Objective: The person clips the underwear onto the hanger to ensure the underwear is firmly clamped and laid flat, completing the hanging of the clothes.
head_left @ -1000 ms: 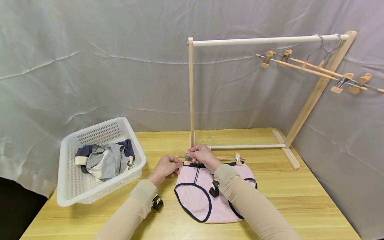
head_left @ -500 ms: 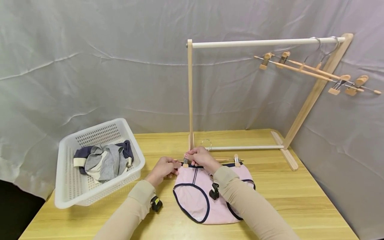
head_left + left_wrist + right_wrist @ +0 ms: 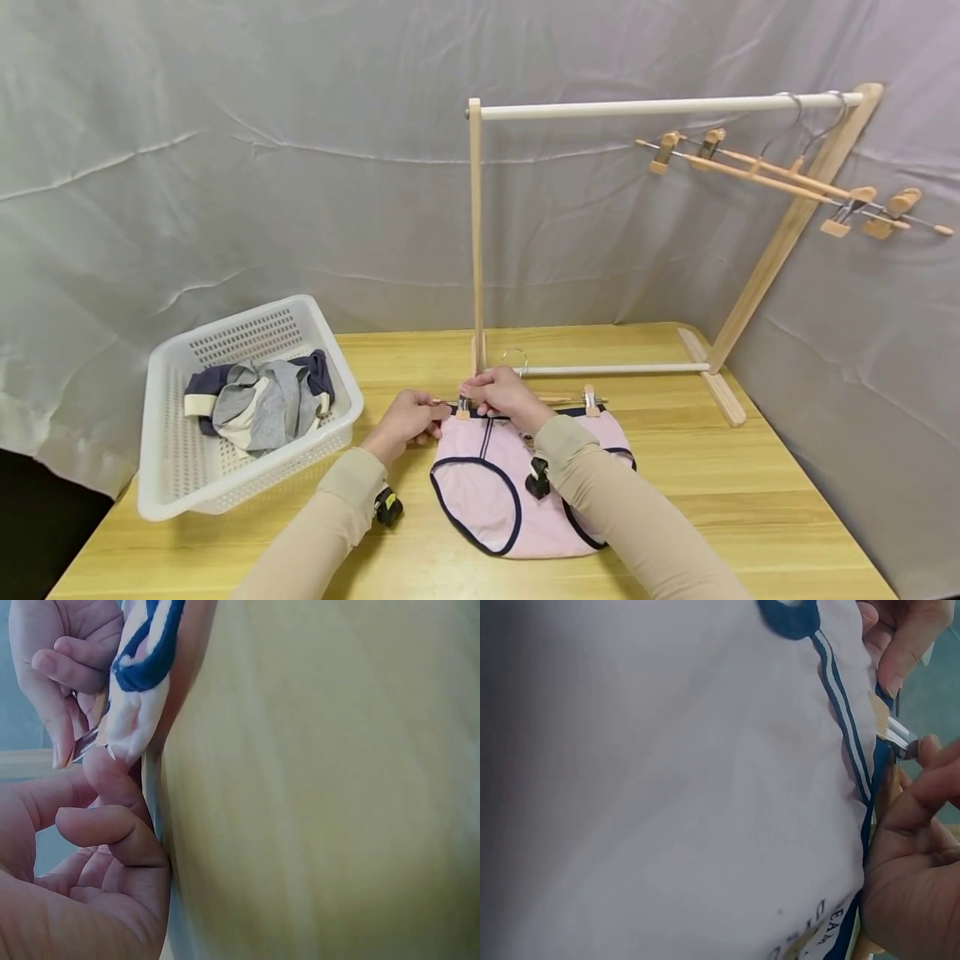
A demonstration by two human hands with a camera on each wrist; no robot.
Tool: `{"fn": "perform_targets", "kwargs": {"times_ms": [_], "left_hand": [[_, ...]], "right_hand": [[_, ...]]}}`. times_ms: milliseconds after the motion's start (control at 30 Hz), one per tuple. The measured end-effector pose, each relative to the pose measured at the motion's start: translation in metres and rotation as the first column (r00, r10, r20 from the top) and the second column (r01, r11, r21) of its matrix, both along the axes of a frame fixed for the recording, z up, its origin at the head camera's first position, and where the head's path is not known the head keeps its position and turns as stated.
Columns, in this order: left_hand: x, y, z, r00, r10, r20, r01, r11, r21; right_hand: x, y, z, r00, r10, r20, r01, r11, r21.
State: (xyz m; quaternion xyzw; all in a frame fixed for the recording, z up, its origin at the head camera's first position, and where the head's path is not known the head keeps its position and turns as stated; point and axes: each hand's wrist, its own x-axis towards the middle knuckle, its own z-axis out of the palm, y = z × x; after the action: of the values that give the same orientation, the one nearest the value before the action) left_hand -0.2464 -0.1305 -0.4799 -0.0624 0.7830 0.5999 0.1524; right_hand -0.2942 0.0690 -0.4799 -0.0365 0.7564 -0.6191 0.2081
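Pink underpants (image 3: 542, 529) with navy edging lie flat on the table below a wooden clip hanger (image 3: 557, 398). My right hand (image 3: 506, 393) pinches the hanger's left clip (image 3: 463, 410) at its upper end, and the clip sits over the navy waistband. Beside it, my left hand (image 3: 405, 422) pinches the left corner of the waistband between thumb and finger. The right clip (image 3: 591, 403) sits on the other end of the waistband. In the right wrist view the metal of the left clip (image 3: 901, 735) shows between both hands. My right hand hides part of the hanger.
A white basket (image 3: 161, 433) with grey and navy clothes (image 3: 273, 404) stands on the left. Behind the underpants rises a wooden rack (image 3: 477, 242) with a white rail (image 3: 637, 108). Two clip hangers (image 3: 765, 175) hang at the rail's right end.
The head view has shifted a little. Both hands keep their hold by the left clip, and the underpants have slid very slightly left with them.
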Motion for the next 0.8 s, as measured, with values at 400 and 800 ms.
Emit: {"fn": "perform_targets", "kwargs": {"times_ms": [400, 800], "left_hand": [[-0.003, 0.001, -0.001, 1.000, 0.017, -0.014, -0.018, 0.999, -0.043], [-0.003, 0.002, 0.000, 1.000, 0.007, -0.023, -0.009, 0.998, -0.055]], "right_hand": [[0.003, 0.003, 0.003, 1.000, 0.007, -0.015, -0.006, 1.000, 0.012], [0.006, 0.011, 0.005, 0.999, -0.002, -0.033, 0.003, 1.000, 0.024]]}}
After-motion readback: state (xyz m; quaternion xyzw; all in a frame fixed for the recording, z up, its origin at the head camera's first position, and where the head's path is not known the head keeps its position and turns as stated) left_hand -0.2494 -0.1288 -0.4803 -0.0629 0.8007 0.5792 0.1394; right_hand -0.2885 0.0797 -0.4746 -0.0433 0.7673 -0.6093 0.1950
